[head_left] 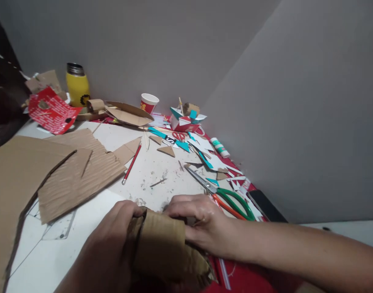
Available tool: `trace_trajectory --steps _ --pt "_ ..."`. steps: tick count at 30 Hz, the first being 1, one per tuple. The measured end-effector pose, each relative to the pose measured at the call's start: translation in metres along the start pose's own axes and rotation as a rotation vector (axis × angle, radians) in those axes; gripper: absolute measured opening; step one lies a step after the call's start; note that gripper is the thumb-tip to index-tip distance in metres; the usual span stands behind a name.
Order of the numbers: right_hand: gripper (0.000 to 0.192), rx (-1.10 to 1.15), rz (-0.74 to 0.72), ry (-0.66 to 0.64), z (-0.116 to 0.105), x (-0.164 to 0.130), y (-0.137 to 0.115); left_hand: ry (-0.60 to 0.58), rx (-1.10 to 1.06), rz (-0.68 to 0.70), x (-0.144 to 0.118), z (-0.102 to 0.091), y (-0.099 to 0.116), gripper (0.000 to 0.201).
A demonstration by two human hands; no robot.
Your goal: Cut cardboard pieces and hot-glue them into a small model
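Note:
Between my two hands, close to the camera at the bottom, is a curved piece of brown cardboard (162, 240), bent into a rounded form. My left hand (110, 236) grips its left edge, with the thumb side by the dark fold. On the other side my right hand (201, 219) is closed around the cardboard's right end, fingers curled over the far edge. Part of the piece's underside is hidden. Just beyond my right hand lie scissors (219, 193) with green and orange handles, blades pointing away.
Large cardboard sheets (82, 175) cover the left side. A red pencil (131, 165) lies mid-table. Along the back stand a yellow bottle (77, 87), a paper cup (149, 105) and a small paper boat (186, 120). A glue bottle (219, 147) and dark phone (267, 206) lie near the wall.

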State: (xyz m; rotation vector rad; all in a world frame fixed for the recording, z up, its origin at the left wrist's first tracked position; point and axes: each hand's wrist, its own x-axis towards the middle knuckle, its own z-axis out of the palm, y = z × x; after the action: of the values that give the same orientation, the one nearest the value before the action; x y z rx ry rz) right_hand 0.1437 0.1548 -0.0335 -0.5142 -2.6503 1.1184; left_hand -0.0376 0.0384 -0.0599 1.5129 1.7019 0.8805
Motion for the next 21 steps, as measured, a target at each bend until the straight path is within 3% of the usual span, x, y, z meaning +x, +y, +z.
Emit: trace_trajectory --steps 9,13,15,18,21 --pt "0.02 0.068 0.125 -0.074 0.006 -0.003 0.013 0.0 0.061 0.047 -0.002 0.002 -0.018 0.021" --pt "0.015 -0.08 0.184 -0.263 -0.011 0.004 -0.005 0.009 0.012 -0.049 -0.003 0.001 -0.012 0.023" --pt "0.025 -0.123 0.234 -0.338 -0.025 0.005 -0.018 0.029 0.022 -0.05 -0.003 0.0 -0.01 0.022" --pt "0.043 -0.174 0.228 -0.361 -0.038 0.002 -0.032 0.05 0.072 0.028 -0.001 0.0 -0.012 0.021" --pt "0.048 -0.242 0.167 -0.337 -0.039 -0.004 -0.035 0.075 0.092 0.102 -0.001 0.001 -0.016 0.018"
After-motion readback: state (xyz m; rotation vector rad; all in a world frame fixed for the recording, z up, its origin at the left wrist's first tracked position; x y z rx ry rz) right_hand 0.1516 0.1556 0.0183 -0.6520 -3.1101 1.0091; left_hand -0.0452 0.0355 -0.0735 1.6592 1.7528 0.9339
